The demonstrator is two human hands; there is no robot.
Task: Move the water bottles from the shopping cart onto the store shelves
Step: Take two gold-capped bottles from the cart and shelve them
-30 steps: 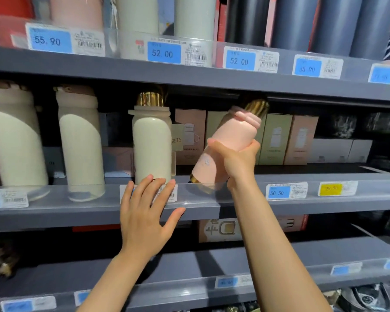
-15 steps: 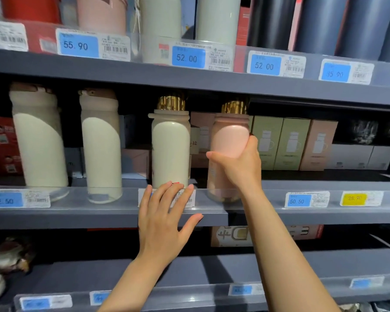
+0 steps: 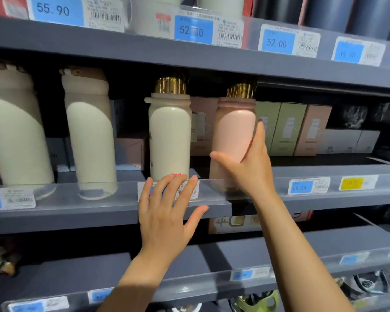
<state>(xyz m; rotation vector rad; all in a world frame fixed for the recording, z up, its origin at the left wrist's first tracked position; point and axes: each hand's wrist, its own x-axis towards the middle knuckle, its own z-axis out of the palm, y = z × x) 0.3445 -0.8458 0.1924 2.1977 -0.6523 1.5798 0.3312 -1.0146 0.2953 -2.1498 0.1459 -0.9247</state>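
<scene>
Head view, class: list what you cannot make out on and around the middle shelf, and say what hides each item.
1. Base of the pink bottle: head view, veiled by the clear shelf rail and the right hand.
2. Price tag below the cream bottle: covered by the left hand.
3. Yellow tag: figures blurred.
4. Far-left bottle: cut by the frame edge.
5. Shopping cart: out of view.

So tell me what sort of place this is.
Most likely a shop's drinkware aisle: grey shelves fronted with blue price labels, rows of identical bottles like the pink bottle, and boxed stock stacked behind them.
</scene>
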